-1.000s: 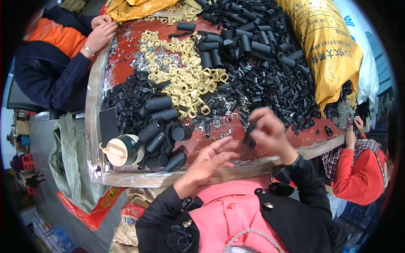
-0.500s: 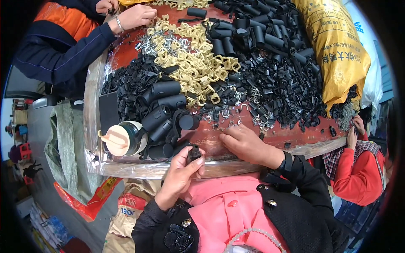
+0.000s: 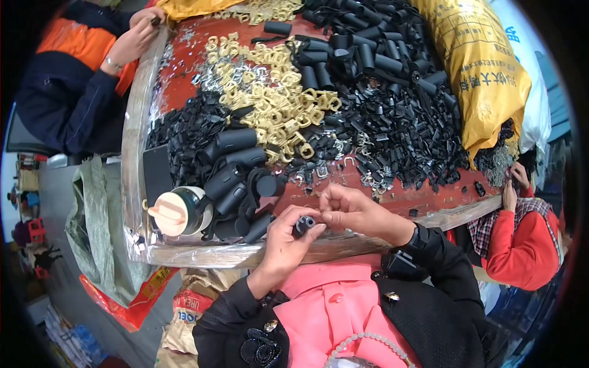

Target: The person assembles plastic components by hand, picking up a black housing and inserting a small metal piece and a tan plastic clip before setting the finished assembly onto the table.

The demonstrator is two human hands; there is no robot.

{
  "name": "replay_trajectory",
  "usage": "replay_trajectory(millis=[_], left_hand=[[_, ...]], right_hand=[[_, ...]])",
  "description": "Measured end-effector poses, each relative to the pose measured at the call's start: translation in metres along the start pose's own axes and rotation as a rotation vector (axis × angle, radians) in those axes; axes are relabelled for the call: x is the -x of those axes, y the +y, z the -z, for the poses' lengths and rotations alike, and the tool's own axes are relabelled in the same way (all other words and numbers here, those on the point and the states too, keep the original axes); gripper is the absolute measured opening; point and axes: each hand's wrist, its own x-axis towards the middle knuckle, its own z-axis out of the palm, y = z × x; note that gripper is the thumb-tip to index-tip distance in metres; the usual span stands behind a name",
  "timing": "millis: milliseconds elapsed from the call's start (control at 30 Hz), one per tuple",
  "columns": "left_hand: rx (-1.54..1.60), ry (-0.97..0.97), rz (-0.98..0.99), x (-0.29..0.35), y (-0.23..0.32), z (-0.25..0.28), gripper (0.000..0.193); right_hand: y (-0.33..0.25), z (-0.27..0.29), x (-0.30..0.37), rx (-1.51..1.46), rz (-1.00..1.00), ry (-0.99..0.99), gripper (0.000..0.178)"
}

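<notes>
Your left hand (image 3: 283,242) cups a small black tube piece (image 3: 304,223) w/ fingers curled round it, held just over the near table edge (image 3: 202,253), in front of your chest. Your right hand (image 3: 350,208) meets it from the right, thumb & forefinger pinched at the piece's open end; can't tell if sth tiny sits btwn them. Just left of your hands: a stack of black cylinders (image 3: 236,178) & a jar w/ a cream lid (image 3: 173,213). Further back, a heap of yellow rings (image 3: 276,101) & a big pile of small black parts (image 3: 399,129). A yellow sack (image 3: 485,67) lies on the right. Another person's hand (image 3: 132,40) rests at the far-left edge; a person in a red sleeve (image 3: 521,245) sits on the right.
</notes>
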Motion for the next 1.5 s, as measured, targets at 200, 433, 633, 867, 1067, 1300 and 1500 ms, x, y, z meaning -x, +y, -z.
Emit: replay_trajectory(millis=[200,433,633,867,1067,1300,1500], left_hand=[[-0.076,0.034,-0.196,-0.008,0.003,-0.012,0.014],[-0.014,0.033,-0.166,-0.015,0.002,-0.017,0.011],[0.118,0.042,-0.101,-0.013,-0.006,-0.017,0.01],[0.638,-0.017,0.291,-0.016,-0.008,-0.016,0.012],[0.783,-0.03,0.504,-0.013,0.001,-0.008,0.015],[0.837,-0.158,0.479,-0.015,-0.03,-0.036,0.023],[1.077,-0.172,0.419,-0.011,-0.001,-0.03,0.033]], right_hand=[[0.004,0.0,0.004,-0.515,-0.06,-0.05,0.02],[0.012,0.003,0.006,-0.612,-0.061,-0.058,0.019],[0.003,0.0,0.008,-0.641,-0.05,-0.029,0.016],[-0.003,0.003,0.011,0.495,0.44,0.201,0.011],[-0.004,0.004,0.002,0.744,0.638,0.082,0.011],[-0.006,0.0,0.022,0.821,0.414,0.14,0.014],[-0.022,0.0,0.021,0.767,0.327,0.154,0.012]])
